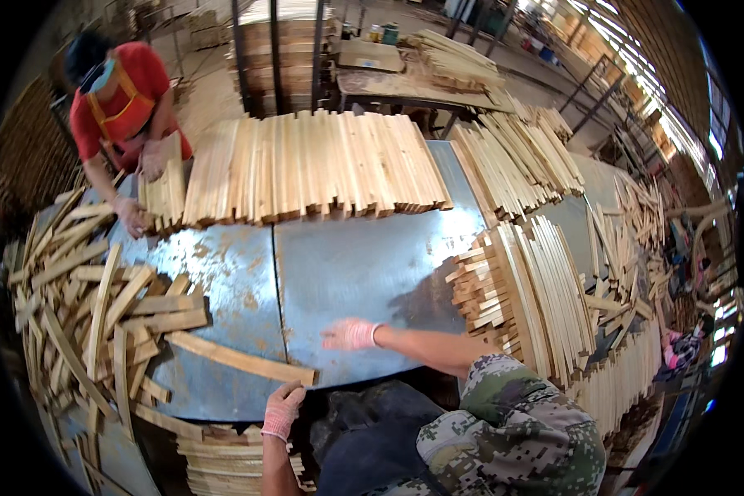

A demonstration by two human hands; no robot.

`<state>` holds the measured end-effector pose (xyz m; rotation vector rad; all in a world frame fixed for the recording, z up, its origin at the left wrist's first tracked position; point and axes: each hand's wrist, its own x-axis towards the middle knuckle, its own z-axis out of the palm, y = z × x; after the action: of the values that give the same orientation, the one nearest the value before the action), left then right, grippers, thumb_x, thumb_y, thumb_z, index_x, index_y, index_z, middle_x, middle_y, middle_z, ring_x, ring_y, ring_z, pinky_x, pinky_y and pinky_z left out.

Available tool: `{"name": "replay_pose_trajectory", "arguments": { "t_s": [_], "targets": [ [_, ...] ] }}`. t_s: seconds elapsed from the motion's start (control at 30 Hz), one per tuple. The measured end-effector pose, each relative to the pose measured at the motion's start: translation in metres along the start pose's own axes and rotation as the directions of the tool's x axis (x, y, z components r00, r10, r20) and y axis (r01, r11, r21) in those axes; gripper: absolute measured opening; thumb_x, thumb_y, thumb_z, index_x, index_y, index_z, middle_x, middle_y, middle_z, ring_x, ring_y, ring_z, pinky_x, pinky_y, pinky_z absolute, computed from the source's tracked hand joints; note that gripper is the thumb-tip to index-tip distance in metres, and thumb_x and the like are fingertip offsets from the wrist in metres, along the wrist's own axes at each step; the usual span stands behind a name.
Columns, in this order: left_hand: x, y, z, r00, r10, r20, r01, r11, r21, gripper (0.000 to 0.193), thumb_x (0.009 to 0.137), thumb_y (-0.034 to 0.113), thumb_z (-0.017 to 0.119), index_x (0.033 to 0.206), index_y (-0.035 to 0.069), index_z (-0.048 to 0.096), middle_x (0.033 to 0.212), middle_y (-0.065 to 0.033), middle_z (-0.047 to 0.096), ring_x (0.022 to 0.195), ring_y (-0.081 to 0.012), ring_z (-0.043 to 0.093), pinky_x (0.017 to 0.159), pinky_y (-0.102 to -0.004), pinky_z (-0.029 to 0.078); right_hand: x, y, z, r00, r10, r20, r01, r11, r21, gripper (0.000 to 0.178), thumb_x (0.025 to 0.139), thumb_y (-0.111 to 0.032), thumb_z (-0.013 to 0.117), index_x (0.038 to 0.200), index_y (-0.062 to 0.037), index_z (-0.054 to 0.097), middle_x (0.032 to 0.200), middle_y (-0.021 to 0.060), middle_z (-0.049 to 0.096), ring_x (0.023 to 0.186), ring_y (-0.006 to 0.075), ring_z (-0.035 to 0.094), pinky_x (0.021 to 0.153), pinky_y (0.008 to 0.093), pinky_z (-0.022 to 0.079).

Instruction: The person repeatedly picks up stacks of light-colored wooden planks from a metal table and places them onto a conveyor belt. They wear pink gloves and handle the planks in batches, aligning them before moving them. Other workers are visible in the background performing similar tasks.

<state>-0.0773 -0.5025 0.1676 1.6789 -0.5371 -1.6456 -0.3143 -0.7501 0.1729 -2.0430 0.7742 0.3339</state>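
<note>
My left hand (pixel 283 410), in a pinkish-white glove, is at the table's near edge with its fingers bent against the near end of a long wooden strip (pixel 236 356). That strip lies at a slant, its far end by a heap of loose strips (pixel 99 314) on the left. My right hand (pixel 351 334), gloved alike, reaches across over the metal tabletop (pixel 355 273) with its fingers stretched out and nothing in them. To its right lies a stack of cut strips (pixel 546 298), their ends facing left.
A broad row of strips (pixel 314 165) lines the table's far side. At the far left, a person in red (pixel 124 107) handles strips with gloved hands. More strips (pixel 525 157) lie at the far right. Below the near edge is another stack (pixel 223 467).
</note>
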Motion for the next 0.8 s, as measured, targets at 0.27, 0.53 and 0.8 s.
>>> {"name": "replay_pose_trajectory", "arguments": {
  "t_s": [0.27, 0.53, 0.8],
  "targets": [
    [0.163, 0.128, 0.140, 0.997, -0.062, 0.052, 0.047, 0.966, 0.253, 0.064, 0.098, 0.030, 0.074, 0.149, -0.005, 0.058, 0.139, -0.0193, 0.068, 0.124, -0.0276, 0.067, 0.103, -0.0386, 0.055, -0.023, 0.144, -0.305, 0.828, 0.494, -0.265, -0.398, 0.851, 0.344, 0.072, 0.098, -0.048, 0.064, 0.150, 0.0021, 0.058, 0.150, 0.0271, 0.061, 0.139, 0.0402, 0.058, 0.121, 0.0415, 0.042],
    [0.352, 0.224, 0.258, 0.984, 0.165, -0.070, -0.143, 0.958, 0.247, 0.093, 0.094, 0.031, 0.081, 0.165, -0.006, 0.033, 0.164, -0.0267, 0.047, 0.148, -0.0345, 0.050, 0.121, -0.0408, 0.041, -0.055, 0.350, -0.377, 0.268, 0.821, -0.504, -0.695, 0.527, 0.490, 0.075, 0.098, -0.049, 0.060, 0.162, -0.0109, 0.045, 0.151, 0.0245, 0.060, 0.139, 0.0396, 0.059, 0.118, 0.0477, 0.046],
    [0.455, 0.266, 0.298, 0.901, 0.225, -0.372, -0.147, 0.963, 0.227, 0.095, 0.091, 0.028, 0.085, 0.164, -0.006, 0.034, 0.166, -0.0253, 0.043, 0.154, -0.0331, 0.042, 0.125, -0.0388, 0.033, -0.038, 0.427, -0.395, 0.217, 0.871, -0.440, -0.563, 0.480, 0.672, 0.057, 0.102, -0.052, 0.058, 0.144, -0.0136, 0.056, 0.137, 0.0255, 0.067, 0.133, 0.0433, 0.063, 0.109, 0.0518, 0.051]
  ]
}}
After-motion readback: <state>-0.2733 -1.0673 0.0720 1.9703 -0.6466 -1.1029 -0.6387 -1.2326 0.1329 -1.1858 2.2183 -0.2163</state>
